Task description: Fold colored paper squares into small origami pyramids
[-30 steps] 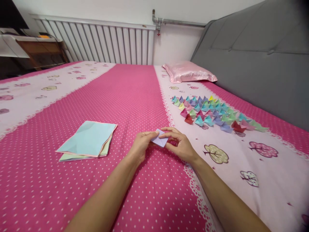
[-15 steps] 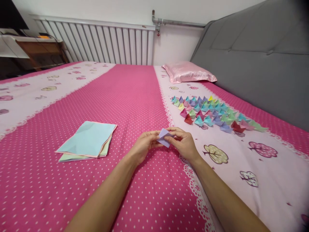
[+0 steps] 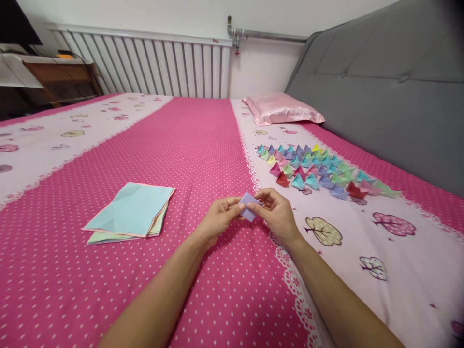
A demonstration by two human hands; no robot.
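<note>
Head: lilac paper, bedspread, radiator beyond

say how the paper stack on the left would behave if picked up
The paper stack would probably feel floppy, since its right edge looks wavy. It is likely light, as the pile looks thin. It may slide apart, because the blue top sheet lies askew over green paper below.

Matt paper here — folded square, stacked sheets, little boats! And look, glossy, satiny cloth on the pillow, matt cloth for the bedspread, dull metal along the pipe — and a smooth, matt headboard.
</note>
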